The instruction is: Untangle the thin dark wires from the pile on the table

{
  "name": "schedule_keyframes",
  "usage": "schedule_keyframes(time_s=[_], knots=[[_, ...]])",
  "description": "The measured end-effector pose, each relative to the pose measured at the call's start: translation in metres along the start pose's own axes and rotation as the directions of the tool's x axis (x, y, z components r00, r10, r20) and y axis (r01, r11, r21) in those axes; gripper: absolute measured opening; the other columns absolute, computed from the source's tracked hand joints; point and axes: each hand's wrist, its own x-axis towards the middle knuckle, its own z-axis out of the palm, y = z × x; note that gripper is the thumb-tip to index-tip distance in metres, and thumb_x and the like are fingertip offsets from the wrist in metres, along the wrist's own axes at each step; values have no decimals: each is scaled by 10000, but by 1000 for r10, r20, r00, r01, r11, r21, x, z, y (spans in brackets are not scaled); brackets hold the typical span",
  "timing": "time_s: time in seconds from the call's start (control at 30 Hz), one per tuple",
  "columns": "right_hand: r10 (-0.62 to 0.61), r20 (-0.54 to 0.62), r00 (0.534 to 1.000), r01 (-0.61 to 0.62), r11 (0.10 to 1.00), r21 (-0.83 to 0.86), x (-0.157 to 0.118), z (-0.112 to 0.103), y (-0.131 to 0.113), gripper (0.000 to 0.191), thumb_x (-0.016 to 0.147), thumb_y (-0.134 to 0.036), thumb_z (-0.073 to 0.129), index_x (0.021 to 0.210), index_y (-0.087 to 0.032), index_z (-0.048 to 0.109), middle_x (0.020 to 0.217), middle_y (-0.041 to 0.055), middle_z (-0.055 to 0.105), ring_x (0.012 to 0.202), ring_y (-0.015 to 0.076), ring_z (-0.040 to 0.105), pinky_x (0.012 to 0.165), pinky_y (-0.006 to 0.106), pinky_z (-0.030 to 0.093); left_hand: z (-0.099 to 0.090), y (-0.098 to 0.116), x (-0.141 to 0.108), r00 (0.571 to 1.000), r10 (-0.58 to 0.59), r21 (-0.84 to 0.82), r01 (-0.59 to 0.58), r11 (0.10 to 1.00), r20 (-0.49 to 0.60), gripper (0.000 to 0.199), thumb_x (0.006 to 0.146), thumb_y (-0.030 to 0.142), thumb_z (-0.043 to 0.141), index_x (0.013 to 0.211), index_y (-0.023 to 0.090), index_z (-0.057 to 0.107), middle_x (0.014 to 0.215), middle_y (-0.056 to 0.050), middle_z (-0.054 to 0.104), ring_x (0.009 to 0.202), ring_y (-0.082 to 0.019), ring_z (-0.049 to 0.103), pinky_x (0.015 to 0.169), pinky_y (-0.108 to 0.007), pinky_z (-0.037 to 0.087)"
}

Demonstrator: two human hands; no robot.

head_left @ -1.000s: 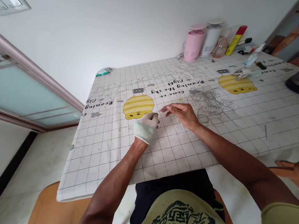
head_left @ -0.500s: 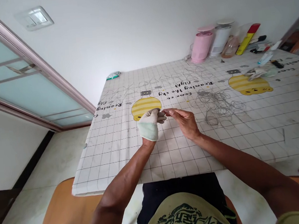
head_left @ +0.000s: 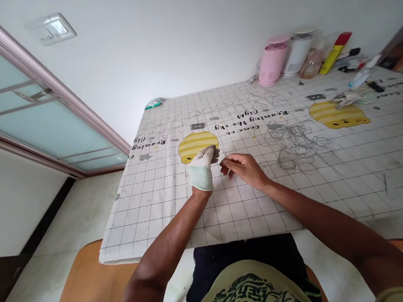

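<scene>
My left hand, in a white glove with a pale green cuff, is closed over the printed yellow balloon on the tablecloth. Its thumb presses against the fingers, and whatever lies in that pinch is too small to see. Bare, my right hand is a short gap to the right, thumb and forefinger pinched together. Anything between those fingertips is too thin to make out. A loose tangle of thin dark wire or thread lies to the right of my right hand. Fainter strands stretch along the table's back.
At the back right stand a pink cylinder, a white cylinder, a bottle and a yellow can with a red cap. A crumpled glove lies nearer. A green-and-white packet sits at the back left corner.
My right hand has drawn slightly down and away from my left hand, its fingers curling more. My left hand stays in nearly the same place. The view has shifted a little.
</scene>
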Motion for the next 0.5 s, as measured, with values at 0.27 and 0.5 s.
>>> schedule_keyframes(time_s=[0.27, 0.5], knots=[[0, -151, 989, 3, 1000, 26, 4, -15, 4, 311, 950, -487, 690, 859, -190, 698, 806, 65, 727, 663, 173, 668, 502, 268, 538, -10, -2, 15, 999, -12, 36, 10, 999, 51, 229, 854, 374, 696, 916, 172, 786, 874, -55, 750, 784, -159, 694, 782, -304, 554], [9, 54, 999, -9, 1000, 6, 2, 0, 2, 354, 961, -545, 660, 917, -194, 686, 827, 65, 725, 711, 186, 688, 514, 270, 563, -10, -13, 16, 991, -71, -117, 84, 990, 112, 253, 861, 372, 711, 1002, 173, 781, 985, -88, 770, 903, -168, 705, 856, -311, 543]])
